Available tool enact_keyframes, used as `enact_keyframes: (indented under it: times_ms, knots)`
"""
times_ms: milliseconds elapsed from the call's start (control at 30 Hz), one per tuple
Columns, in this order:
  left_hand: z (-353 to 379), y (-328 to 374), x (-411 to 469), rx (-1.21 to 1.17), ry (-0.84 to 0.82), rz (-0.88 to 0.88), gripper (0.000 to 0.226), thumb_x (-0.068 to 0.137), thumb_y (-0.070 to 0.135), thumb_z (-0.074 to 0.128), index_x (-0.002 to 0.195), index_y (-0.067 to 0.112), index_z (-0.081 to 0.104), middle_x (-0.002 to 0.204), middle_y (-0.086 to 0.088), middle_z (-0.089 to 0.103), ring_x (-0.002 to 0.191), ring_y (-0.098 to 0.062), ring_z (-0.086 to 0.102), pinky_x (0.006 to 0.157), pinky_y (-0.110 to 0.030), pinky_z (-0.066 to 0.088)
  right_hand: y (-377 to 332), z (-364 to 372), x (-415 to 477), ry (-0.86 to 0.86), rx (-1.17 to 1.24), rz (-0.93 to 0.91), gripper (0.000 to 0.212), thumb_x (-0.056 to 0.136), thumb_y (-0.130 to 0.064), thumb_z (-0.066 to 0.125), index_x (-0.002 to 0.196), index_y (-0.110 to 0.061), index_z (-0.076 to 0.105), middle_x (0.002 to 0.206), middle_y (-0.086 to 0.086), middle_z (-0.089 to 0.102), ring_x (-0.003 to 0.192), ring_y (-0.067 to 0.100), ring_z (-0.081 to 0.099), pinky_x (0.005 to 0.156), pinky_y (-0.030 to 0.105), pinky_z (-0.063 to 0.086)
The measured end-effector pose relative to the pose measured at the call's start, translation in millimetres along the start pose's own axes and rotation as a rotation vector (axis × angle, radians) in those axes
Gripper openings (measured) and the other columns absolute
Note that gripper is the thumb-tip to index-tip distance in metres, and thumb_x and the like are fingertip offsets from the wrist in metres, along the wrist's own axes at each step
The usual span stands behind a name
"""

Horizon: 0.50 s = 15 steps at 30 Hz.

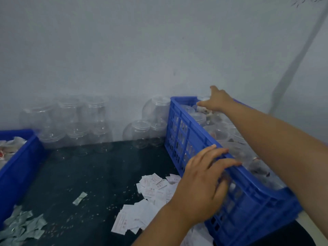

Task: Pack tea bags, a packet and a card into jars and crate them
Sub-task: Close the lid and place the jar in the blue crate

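A blue slatted crate [188, 137] stands on the right of the dark table, filled with clear jars [220, 134] that hold tea bags. My left hand [204, 180] rests on the crate's near left rim, fingers curled over the edge. My right hand [216, 102] reaches across to the far end of the crate, fingers down among the jars there; whether it grips one is hidden. White cards [154, 187] lie scattered beside the crate. Grey-green packets [23, 226] are heaped at the front left.
Empty clear jars [78, 121] are stacked in two rows against the wall, with a few more jars [150, 125] next to the crate. A second blue crate [19, 162] with tea bags sits at the left edge. One stray packet [80, 198] lies mid-table.
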<state>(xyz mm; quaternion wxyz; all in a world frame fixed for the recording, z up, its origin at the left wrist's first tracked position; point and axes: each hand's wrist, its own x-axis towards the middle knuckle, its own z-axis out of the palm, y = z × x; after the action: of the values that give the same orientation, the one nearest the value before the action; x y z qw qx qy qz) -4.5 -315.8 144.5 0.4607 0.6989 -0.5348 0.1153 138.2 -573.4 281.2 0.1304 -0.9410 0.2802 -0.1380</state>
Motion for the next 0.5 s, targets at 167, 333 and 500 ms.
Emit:
enact_keyframes:
  times_ms: [167, 333, 500]
  knots:
    - [7.0, -0.4, -0.2, -0.024, 0.022, -0.009, 0.049, 0.098, 0.022, 0.056, 0.14, 0.045, 0.046, 0.162, 0.023, 0.029, 0.158, -0.007, 0.011, 0.123, -0.054, 0.024, 4.0, 32.2, 14.2, -0.185, -0.196, 0.021, 0.083, 0.106, -0.067, 0.051, 0.161, -0.006, 0.045, 0.165, 0.019, 0.05, 0.148, 0.042, 0.049, 0.114, 0.049, 0.043]
    - [6.6, 1.0, -1.5, -0.031, 0.016, -0.012, 0.053, 0.095, 0.021, 0.056, 0.141, 0.043, 0.046, 0.161, 0.022, 0.027, 0.155, -0.006, 0.018, 0.126, -0.051, 0.014, 11.3, 31.0, 16.8, -0.333, -0.087, 0.113, 0.086, 0.11, -0.073, 0.021, 0.176, -0.021, 0.002, 0.183, 0.008, 0.001, 0.169, 0.035, 0.006, 0.135, 0.057, 0.009]
    - [2.8, 6.4, -3.0, -0.007, 0.003, -0.029, 0.052, 0.096, 0.02, 0.057, 0.143, 0.04, 0.047, 0.162, 0.02, 0.028, 0.152, -0.008, 0.025, 0.127, -0.044, 0.012, -8.7, 5.6, -1.9, -0.09, -0.277, -0.098, 0.083, 0.106, -0.071, 0.046, 0.171, -0.022, 0.029, 0.17, 0.019, 0.038, 0.149, 0.042, 0.046, 0.115, 0.056, 0.042]
